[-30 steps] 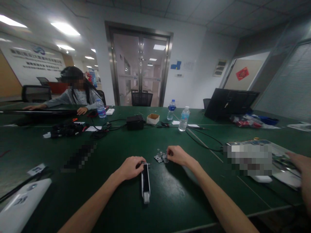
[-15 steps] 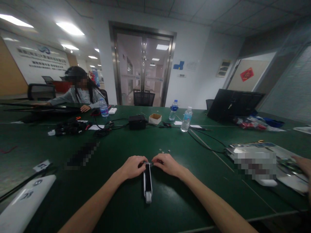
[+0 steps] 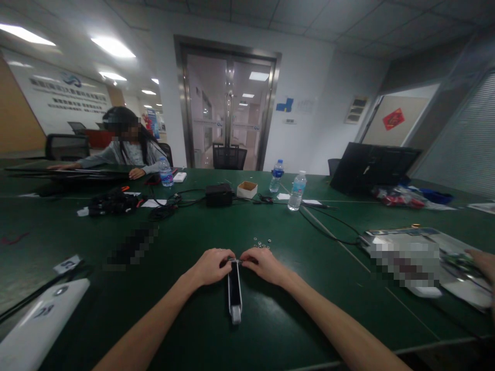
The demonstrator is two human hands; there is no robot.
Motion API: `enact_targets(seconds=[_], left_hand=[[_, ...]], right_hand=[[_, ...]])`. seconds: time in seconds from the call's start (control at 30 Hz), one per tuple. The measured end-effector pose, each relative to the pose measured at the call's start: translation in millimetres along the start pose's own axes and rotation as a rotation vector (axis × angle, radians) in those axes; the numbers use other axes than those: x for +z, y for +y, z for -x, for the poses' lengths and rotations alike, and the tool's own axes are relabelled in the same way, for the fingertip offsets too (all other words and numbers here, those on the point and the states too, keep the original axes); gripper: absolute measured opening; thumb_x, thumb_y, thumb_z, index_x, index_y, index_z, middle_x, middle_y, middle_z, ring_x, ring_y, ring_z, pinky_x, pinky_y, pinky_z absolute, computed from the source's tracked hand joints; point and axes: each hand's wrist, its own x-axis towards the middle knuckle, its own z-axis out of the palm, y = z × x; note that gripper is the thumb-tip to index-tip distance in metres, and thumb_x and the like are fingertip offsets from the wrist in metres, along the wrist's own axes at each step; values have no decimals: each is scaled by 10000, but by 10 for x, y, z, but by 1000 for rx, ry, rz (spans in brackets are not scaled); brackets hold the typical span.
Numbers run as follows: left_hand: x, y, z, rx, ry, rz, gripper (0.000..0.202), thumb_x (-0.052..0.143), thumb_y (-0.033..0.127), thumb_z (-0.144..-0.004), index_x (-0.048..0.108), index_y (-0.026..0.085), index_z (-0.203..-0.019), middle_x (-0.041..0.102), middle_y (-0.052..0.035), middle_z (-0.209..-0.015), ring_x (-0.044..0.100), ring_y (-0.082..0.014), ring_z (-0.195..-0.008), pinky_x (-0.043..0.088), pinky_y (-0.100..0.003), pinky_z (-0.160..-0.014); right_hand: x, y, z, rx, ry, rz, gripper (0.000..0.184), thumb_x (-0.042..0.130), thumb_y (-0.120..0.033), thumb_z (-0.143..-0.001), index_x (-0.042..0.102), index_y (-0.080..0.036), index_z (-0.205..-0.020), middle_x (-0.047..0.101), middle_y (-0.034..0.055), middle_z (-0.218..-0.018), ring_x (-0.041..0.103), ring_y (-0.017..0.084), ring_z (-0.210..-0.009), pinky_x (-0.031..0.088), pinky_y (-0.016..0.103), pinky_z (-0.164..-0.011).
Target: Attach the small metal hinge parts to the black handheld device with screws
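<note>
A narrow white casing with a dark inset strip (image 3: 234, 288) lies lengthwise on the green table in front of me. My left hand (image 3: 212, 265) is closed at its far end, thumb and fingers pressed against the left side. On the other side, my right hand (image 3: 263, 264) pinches at the same far end, by a thin metal piece whose kind is hidden by my fingers. Several small ring-shaped metal pieces (image 3: 260, 243) lie just beyond my right hand.
Two water bottles (image 3: 297, 191), a small open box (image 3: 247, 189) and a black box (image 3: 218, 195) with cables stand farther back. White panels lie left (image 3: 50, 319) and right (image 3: 460, 283); another person's hand (image 3: 481, 263) touches the right one. Someone (image 3: 131, 136) sits across at left.
My right hand has shifted slightly left, closer to the casing's far end, and its fingers are lower. More of the small rings show behind it. My left hand stays nearly still.
</note>
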Motion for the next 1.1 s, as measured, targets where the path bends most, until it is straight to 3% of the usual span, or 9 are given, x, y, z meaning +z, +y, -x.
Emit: enact_targets(seconds=[0.27,0.4,0.53,0.77,1.1], left_hand=[[14,-8,-16,-6,3,-9,293,387,362,-886,606,203,-998,633,-22,-860,563,-157,-749,431,-289,-748],[-11,10,-9,-9,-6,1,292,393,359,-885,605,204,-1016,641,-22,-886,569,-158,-764,432,-302,-777],[-24,20,-7,-9,-9,-11,300,399,357,-880,604,207,-1039,647,-29,-916,576,-166,-791,437,-307,-790],[-35,29,1,-20,-16,-6,303,397,349,-879,604,211,-1050,648,-27,-902,583,-167,-791,443,-322,-816],[-16,-2,-3,-38,-18,29,296,404,362,-887,598,218,-1057,641,-23,-895,581,-163,-792,432,-317,-825]], right_hand=[[86,-38,-16,-41,31,1,166,578,-246,-855,636,-174,-993,657,42,-921,593,143,-822,461,247,-751],[-61,-1,8,-91,51,101,240,571,-316,-855,619,-169,-1039,631,69,-969,570,166,-892,458,278,-789],[-296,187,50,-26,114,237,208,471,-239,-895,626,-168,-1014,624,82,-987,552,174,-943,432,301,-844],[-492,572,149,204,-93,324,187,529,-196,-804,664,-188,-934,645,55,-903,589,164,-819,428,251,-738],[-465,506,138,159,-114,223,174,583,-270,-791,669,-200,-926,623,43,-897,582,161,-800,431,247,-697]])
